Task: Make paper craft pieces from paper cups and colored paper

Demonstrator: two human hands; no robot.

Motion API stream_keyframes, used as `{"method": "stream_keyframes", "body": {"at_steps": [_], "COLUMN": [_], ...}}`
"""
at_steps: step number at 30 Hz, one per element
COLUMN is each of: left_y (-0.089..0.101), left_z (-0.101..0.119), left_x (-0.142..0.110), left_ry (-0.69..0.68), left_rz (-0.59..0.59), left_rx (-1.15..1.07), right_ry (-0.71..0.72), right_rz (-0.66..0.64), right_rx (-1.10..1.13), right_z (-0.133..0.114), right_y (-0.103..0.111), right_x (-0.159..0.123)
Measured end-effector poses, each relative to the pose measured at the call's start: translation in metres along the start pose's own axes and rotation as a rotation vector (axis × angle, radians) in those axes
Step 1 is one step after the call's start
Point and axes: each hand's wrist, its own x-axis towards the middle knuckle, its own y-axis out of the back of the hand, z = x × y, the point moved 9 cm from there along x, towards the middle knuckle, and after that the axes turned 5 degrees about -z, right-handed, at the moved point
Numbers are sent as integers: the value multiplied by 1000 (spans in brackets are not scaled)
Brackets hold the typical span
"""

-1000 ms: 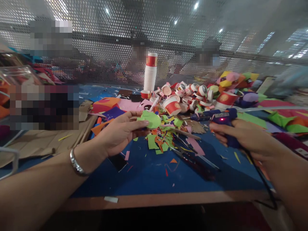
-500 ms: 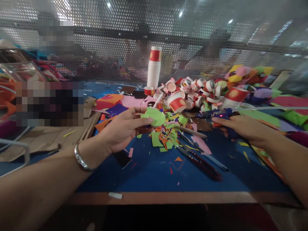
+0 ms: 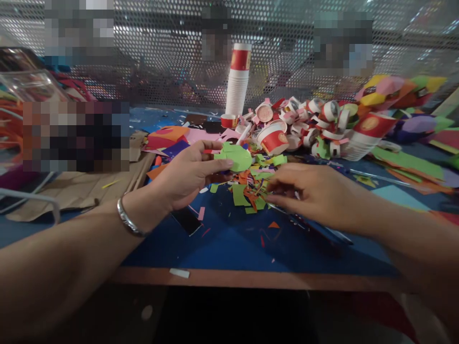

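My left hand (image 3: 190,174) pinches a light-green paper cutout (image 3: 238,157) with a rounded end between thumb and fingers. Part of the cutout is hidden behind the thumb. Low over the scrap pile, my right hand (image 3: 308,193) has its fingers bent and the thumb apart from them, with nothing visible in between. Under it lie scissors, mostly hidden by the hand. Green and orange paper scraps (image 3: 245,196) are spread just left of its fingertips. Behind the right hand, the blue glue gun (image 3: 335,166) rests on the table, partly covered.
A tall stack of paper cups (image 3: 237,88) stands at the back. Right of it are heaped cut cup pieces (image 3: 297,119) and tilted red-and-white cups (image 3: 371,134). Cardboard (image 3: 82,193) lies left; coloured sheets (image 3: 409,162) lie right. A mesh screen (image 3: 168,62) closes the back, people beyond.
My right hand has let go of the glue gun, leaving it on the table, and moved left to the scraps and scissors. My left hand keeps the green cutout. The view has tilted down.
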Motion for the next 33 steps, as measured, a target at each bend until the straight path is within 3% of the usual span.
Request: {"method": "stream_keyframes", "body": {"at_steps": [4, 10, 20, 27, 33], "left_y": [1, 5, 4, 4, 2], "left_z": [0, -3, -8, -7, -7], "left_x": [1, 2, 6, 8, 4], "left_ry": [11, 14, 30, 44, 48], "left_rz": [5, 24, 10, 8, 12], "left_rx": [11, 16, 28, 42, 3], "right_ry": [41, 73, 157, 96, -9], "right_rz": [-104, -146, -100, -43, 18], "right_rx": [-56, 16, 105, 172, 456], "right_z": [-5, 1, 0, 11, 22], "right_y": [-16, -24, -19, -5, -3], "right_x": [16, 18, 17, 14, 12]}}
